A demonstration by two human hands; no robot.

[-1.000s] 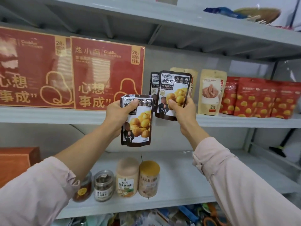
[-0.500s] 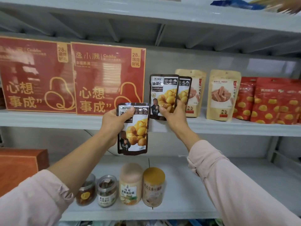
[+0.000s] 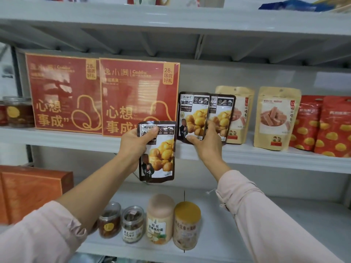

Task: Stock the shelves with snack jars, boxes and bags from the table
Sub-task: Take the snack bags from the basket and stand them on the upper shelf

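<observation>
left grip (image 3: 133, 147) clenched round upper left part of black chestnut pouch (image 3: 161, 158), thumb across label. Pouch held upright in air, in front of middle shelf (image 3: 57, 136) edge, at 7 o'clock of shelved pair.
right grip (image 3: 207, 149) grasping front shelved pouch (image 3: 191, 118) near bottom edge, thumb on face, fingers behind. That pouch upright on middle shelf, overlapping rear black pouch (image 3: 223, 111) at its 3 o'clock.
red boxes (image 3: 140, 95) just beside at 9 o'clock. tan pouches (image 3: 276, 118), red bags (image 3: 326, 126) further toward 3 o'clock.
jars (image 3: 133, 224) on lower shelf (image 3: 322, 211) at 6 o'clock.
</observation>
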